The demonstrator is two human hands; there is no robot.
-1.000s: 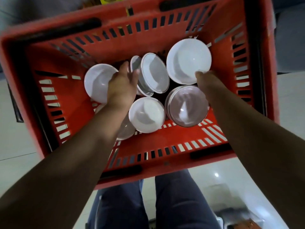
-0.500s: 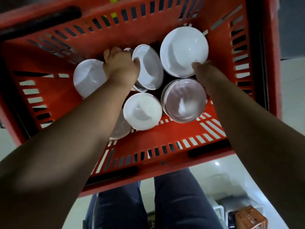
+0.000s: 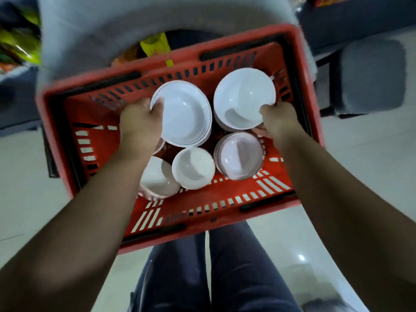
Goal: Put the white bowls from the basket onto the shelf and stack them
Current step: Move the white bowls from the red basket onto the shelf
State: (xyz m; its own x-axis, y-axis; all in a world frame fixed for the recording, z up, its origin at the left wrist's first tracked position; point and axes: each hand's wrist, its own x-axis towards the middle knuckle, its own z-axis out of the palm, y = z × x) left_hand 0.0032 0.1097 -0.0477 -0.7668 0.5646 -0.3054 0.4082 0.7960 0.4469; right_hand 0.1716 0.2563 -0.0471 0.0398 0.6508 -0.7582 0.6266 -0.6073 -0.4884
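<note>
Seen from above: a red basket (image 3: 67, 136) holding white bowls. The left hand (image 3: 140, 124) pinches the rim of a thin-lined white bowl (image 3: 182, 113). Below that hand sit a tipped bowl (image 3: 157, 179), a small bowl (image 3: 193, 168) and a pinkish bowl (image 3: 239, 155). The right hand (image 3: 279, 121) grips a plain white bowl (image 3: 244, 97). No shelf visible; judging from this, nothing is stacked yet.

A single head-mounted wide-angle camera looks steeply downward from close above the red basket (image 3: 180, 212), which fills the frame centre; the floor (image 3: 360, 154) occupies both side edges. No second view exists.
</note>
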